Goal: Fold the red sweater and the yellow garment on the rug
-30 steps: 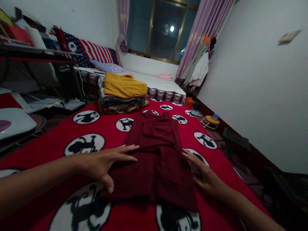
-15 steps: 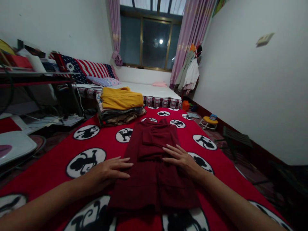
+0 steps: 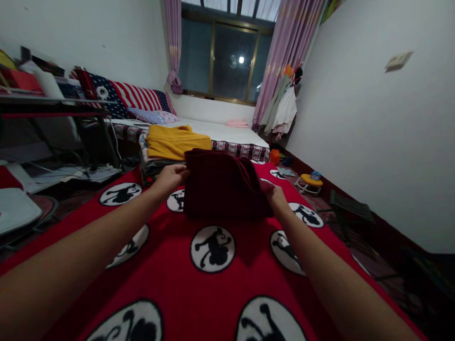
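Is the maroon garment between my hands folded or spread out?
Folded. The maroon garment shows as a compact panel between your left hand and right hand, with layered cloth edges visible at its upper right.

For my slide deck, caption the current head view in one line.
Both hands hold a maroon garment by its sides over a red patterned blanket, with a yellow-topped clothes stack beyond.

Maroon garment (image 3: 222, 189) now doubled over

A left hand (image 3: 172, 179) and right hand (image 3: 273, 195) hold a folded maroon garment (image 3: 223, 187) between them over a red blanket (image 3: 174, 265). Yellow clothing (image 3: 174, 142) lies beyond the left hand.
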### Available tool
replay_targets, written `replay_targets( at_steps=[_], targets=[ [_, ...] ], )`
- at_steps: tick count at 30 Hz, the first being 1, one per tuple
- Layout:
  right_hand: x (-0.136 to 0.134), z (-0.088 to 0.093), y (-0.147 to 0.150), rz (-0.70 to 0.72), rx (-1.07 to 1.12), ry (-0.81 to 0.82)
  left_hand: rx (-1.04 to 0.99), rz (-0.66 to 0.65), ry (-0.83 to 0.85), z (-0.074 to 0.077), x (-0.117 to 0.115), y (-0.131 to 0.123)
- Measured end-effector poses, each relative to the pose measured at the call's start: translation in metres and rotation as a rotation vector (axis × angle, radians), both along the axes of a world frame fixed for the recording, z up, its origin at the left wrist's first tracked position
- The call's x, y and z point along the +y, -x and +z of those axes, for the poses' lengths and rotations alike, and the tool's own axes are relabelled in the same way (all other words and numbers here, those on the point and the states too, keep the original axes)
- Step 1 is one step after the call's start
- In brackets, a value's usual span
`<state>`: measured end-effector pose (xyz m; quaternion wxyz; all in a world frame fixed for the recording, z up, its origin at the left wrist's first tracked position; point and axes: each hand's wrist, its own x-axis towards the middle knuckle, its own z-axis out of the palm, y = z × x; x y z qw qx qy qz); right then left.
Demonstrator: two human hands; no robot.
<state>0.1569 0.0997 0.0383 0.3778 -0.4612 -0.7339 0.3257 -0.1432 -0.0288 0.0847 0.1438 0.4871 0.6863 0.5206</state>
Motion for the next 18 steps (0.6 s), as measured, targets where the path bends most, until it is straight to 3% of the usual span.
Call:
replay_targets(
  at_steps=[2,4,8,10,12,15,18],
  targets=[
    [0.022,-0.009,0.016,-0.177,0.002,0.065,0.071,0.124,-0.014,-0.002,0.034,-0.011],
    [0.033,-0.023,0.022,-0.285,-0.031,0.114,0.261,0.104,-0.035,-0.015,0.053,-0.031],
    [0.033,-0.042,0.015,-0.376,-0.042,0.11,0.673,-0.204,0.086,-0.055,0.058,-0.077],
    [0.026,-0.04,0.013,-0.422,-0.048,-0.019,0.701,-0.27,0.198,-0.069,0.055,-0.088],
    [0.017,-0.033,0.018,-0.448,-0.045,-0.274,0.653,-0.271,0.272,-0.078,0.053,-0.09],
    [0.002,-0.021,0.03,-0.331,-0.067,-0.609,0.576,-0.234,0.247,-0.081,0.052,-0.083],
    [-0.004,-0.015,0.036,-0.241,-0.175,-0.638,0.56,-0.171,0.132,-0.076,0.049,-0.071]
  ],
)
